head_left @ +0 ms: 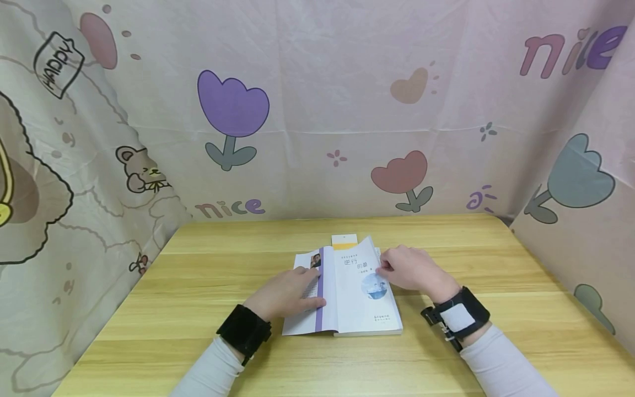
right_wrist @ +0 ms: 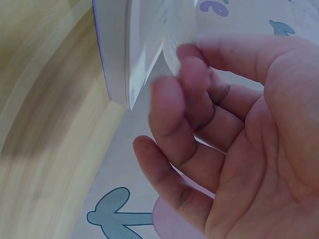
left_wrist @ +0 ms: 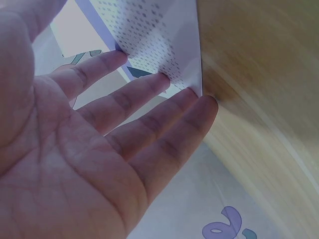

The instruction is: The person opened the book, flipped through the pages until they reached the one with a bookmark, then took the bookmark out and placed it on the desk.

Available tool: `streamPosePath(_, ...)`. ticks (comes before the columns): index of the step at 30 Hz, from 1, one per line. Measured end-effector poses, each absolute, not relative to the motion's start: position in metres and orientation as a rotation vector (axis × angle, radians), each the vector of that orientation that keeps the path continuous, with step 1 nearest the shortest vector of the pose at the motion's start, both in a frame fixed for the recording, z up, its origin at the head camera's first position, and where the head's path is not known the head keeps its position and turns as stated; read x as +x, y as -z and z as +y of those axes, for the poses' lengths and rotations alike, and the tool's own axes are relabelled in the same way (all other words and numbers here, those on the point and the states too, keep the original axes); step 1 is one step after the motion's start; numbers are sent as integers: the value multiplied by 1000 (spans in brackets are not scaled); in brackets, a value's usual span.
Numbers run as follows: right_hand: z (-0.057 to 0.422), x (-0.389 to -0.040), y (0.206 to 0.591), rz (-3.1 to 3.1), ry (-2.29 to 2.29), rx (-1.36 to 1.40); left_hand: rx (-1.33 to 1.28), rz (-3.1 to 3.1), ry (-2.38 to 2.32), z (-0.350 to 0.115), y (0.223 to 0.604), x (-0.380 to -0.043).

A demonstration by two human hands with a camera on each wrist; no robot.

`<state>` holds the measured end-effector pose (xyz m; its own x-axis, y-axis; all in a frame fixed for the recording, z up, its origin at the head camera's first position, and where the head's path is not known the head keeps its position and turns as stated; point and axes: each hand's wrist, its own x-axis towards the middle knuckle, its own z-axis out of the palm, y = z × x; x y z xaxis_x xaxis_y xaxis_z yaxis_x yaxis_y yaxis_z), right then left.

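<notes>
An open paperback book [head_left: 354,314] lies on the table, showing a title page with a round blue picture. My left hand [head_left: 286,292] rests on the turned-back cover flap [head_left: 302,325], which has a purple stripe and a small photo. In the left wrist view the fingers of that hand [left_wrist: 124,124] stretch out against the flap's printed side. At the page's right edge, my right hand [head_left: 409,268] pinches the title page, whose upper corner lifts up. The right wrist view shows the thumb and index finger of this hand [right_wrist: 214,114] on the page edge, beside the page block [right_wrist: 117,64].
Just behind the book lies a small white and yellow item [head_left: 344,241], partly hidden by it. The wooden table [head_left: 198,259] stretches to both sides. A patterned cloth [head_left: 307,99] hangs along the back and the sides.
</notes>
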<state>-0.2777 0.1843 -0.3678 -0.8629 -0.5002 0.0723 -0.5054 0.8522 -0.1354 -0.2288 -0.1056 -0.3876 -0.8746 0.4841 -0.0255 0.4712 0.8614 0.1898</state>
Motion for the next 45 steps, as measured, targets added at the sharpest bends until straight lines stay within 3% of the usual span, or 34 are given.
streamPosePath(29, 202, -284, 359, -3003, -488, 856, 799, 2917, -344, -104, 389, -230)
streamPosePath(45, 194, -284, 348, -2888, -870, 1178, 843, 2923, -451, -117, 383, -236)
